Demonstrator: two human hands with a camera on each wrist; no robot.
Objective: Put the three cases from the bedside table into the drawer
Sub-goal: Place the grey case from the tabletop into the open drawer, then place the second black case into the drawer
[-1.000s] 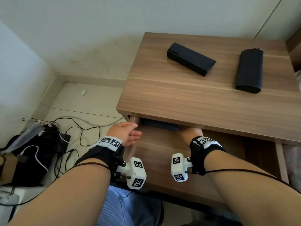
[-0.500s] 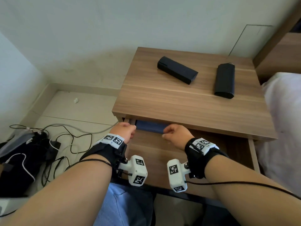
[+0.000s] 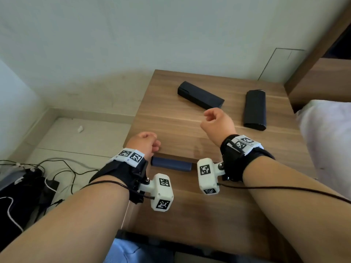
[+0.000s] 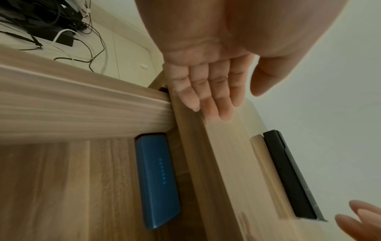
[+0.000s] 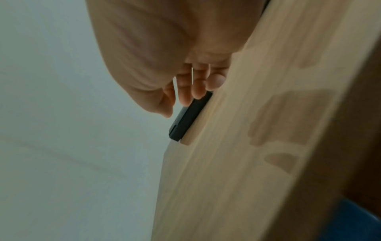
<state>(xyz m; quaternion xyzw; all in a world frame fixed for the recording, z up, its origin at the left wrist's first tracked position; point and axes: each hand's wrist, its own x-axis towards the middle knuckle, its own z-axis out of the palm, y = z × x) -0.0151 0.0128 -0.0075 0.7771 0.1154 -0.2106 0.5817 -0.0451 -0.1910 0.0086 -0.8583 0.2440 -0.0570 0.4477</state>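
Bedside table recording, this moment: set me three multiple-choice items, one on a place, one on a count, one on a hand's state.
1. Where does the blue case lie?
A. in the drawer
B. on the tabletop
C. on the floor

2. How many black cases remain on the tabletop?
A. one
B. two
C. three

3. What does the right hand hold?
A. a black case
B. the blue case
C. nothing

Answers: 1 A, it shows under the tabletop's front edge; 2 B, the angled case and the upright-lying case; 3 C, fingers loosely curled above the wood.
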